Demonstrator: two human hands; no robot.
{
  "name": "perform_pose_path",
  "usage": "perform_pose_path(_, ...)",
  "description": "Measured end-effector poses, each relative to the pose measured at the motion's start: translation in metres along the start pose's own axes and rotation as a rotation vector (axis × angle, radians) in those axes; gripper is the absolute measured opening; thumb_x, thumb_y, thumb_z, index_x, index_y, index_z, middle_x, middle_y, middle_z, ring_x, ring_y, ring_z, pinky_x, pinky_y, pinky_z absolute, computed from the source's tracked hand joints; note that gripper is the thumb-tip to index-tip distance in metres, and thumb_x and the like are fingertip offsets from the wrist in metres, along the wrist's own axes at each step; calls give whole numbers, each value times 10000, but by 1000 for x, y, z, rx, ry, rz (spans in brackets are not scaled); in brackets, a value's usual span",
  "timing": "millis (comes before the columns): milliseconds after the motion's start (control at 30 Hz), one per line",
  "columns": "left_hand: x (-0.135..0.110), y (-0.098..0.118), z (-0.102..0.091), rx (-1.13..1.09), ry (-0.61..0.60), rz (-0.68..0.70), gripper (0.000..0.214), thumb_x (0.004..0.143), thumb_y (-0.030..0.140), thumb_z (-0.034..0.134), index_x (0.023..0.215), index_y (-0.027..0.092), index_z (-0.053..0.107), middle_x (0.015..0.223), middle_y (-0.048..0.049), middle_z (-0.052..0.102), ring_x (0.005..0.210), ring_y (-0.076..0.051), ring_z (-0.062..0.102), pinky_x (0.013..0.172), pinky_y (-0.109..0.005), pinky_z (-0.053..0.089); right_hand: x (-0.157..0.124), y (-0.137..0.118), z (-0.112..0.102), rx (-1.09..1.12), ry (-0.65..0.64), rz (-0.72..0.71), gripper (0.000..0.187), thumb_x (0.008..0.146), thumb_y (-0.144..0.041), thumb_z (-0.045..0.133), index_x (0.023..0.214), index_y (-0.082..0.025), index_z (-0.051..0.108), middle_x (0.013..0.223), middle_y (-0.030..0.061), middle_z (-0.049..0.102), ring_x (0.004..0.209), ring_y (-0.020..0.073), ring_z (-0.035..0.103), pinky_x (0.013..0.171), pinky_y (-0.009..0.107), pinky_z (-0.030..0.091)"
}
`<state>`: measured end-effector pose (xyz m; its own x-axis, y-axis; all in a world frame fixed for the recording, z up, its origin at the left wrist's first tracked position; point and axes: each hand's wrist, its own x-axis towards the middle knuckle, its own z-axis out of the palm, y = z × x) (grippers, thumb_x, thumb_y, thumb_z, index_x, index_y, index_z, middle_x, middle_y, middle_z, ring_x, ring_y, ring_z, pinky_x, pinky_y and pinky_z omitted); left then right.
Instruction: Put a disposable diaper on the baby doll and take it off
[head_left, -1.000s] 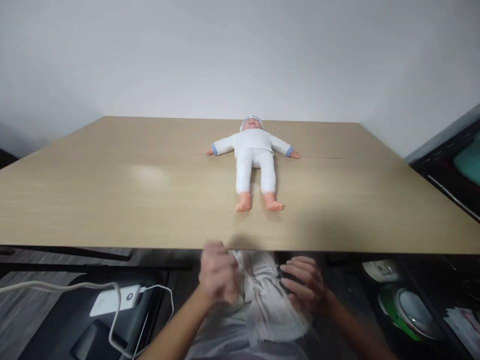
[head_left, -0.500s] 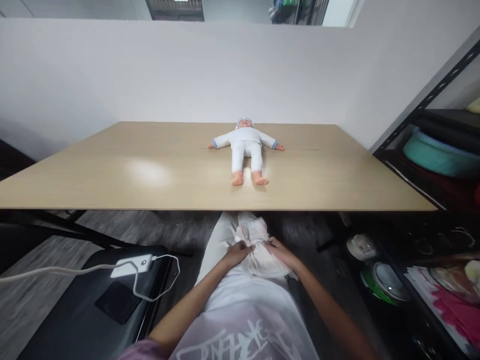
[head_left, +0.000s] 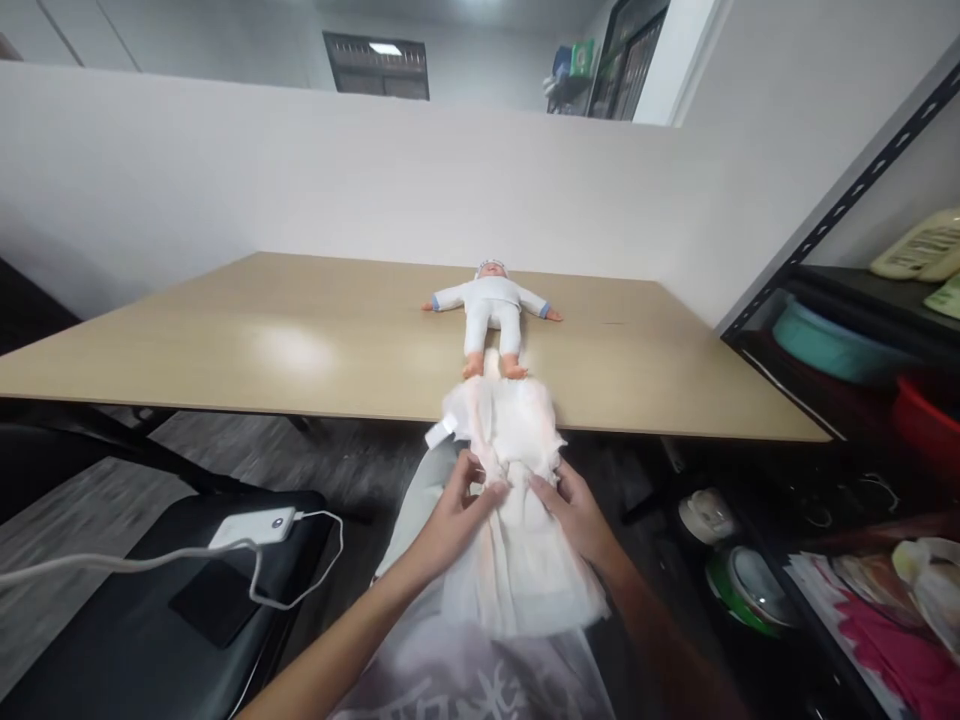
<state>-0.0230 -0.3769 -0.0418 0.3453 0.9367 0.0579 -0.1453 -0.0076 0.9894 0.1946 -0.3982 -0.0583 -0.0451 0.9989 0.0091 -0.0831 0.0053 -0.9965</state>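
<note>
The diaper (head_left: 510, 430) is a white disposable one with a faint pink print. It is opened out lengthwise and held in the air above the person's lap, with its upper end rising in front of the near edge of the bench (head_left: 300, 350); whether it touches that edge I cannot tell. The left hand (head_left: 457, 510) and right hand (head_left: 574, 510) each close their grip on its middle, thumbs on top and fingers pinching the gathered padding from either side.

It looks very light, soft and limp: the free ends sag and crumple, so it should bend wherever it is unsupported. The elastic side edges or the waistband corners seem the surest places to hold, and a fastening tab (head_left: 437, 435) juts out on the left.

Just beyond, a baby doll (head_left: 491, 305) in a white suit lies on its back, arms spread, feet toward the near edge. A white power bank (head_left: 251, 527) with its cable rests on a black chair (head_left: 150, 620) at the left, and a shelving rack (head_left: 825, 250) stands at the right
</note>
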Motion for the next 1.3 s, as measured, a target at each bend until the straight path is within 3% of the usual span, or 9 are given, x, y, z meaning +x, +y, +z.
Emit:
perform_pose_path(233,43,-27,-9,-319,99,-163,606,881,568,928,1245,277,541,1276,-60,710,1252,-269,692,1090,-395,559,52,19,5,-257,37,-61,457,1056,-636,705,1225,-213,745,1072,63,816,915,232,749,821,332,617)
perform_pose_path(333,52,-35,-19,-327,167,-247,642,856,590,939,1254,267,553,1352,-81,721,1335,-297,684,1139,-418,547,62,22,-2,-477,153,-118,375,1078,-580,678,1138,-214,732,917,44,762,788,204,680,726,325,560)
perform_pose_path(500,56,-42,-30,-258,179,-303,652,857,634,927,1254,250,579,1357,-105,743,1351,-325,690,1136,-432,549,69,8,-3,-799,373,-382,199,1080,-414,696,1165,-234,699,1085,93,750,935,250,686,810,405,595)
perform_pose_path(667,50,-40,-41,-119,92,-289,592,994,612,805,1414,275,560,1382,-90,725,1293,-273,694,1142,-407,539,107,-19,21,-988,23,-584,404,1119,-334,640,1517,-262,633,1521,132,699,1470,321,616,1245,562,528)
perform_pose_path(900,44,12,-98,791,-98,-112,385,1104,551,668,1388,292,646,1267,-56,781,1186,-303,706,1062,-453,511,165,-6,27,-1213,-269,-485,575,1160,-468,577,1682,-226,579,1776,132,513,1671,338,447,1398,613,367)
perform_pose_path(1000,80,37,-121,1095,-88,106,221,1166,435,569,1206,250,685,1143,-50,803,1043,-284,721,998,-453,498,167,-1,24,-1239,-271,-470,601,1163,-508,562,1709,-258,553,1789,112,502,1684,326,431,1409,605,348)
perform_pose_path(1100,146,49,-134,1357,23,373,209,1147,253,519,1261,193,683,1240,-129,783,1137,-334,697,970,-460,506,166,-1,24,-1250,-264,-465,615,1167,-523,546,1735,-287,517,1817,90,463,1701,318,405,1415,607,331)
perform_pose_path(1200,222,50,-133,1563,-34,511,588,1050,120,550,1637,145,522,1637,-223,591,1446,-419,572,1111,-522,477,166,0,25,-1246,-264,-461,617,1169,-528,542,1738,-292,512,1834,89,434,1702,327,403,1409,626,333)
perform_pose_path(1300,280,44,-126,1630,-227,560,872,908,87,679,1738,119,413,1808,-281,374,1580,-494,456,1182,-571,432,167,1,26,-1225,-266,-460,622,1165,-536,550,1736,-291,514,1828,96,444,1698,335,410,1403,638,337)
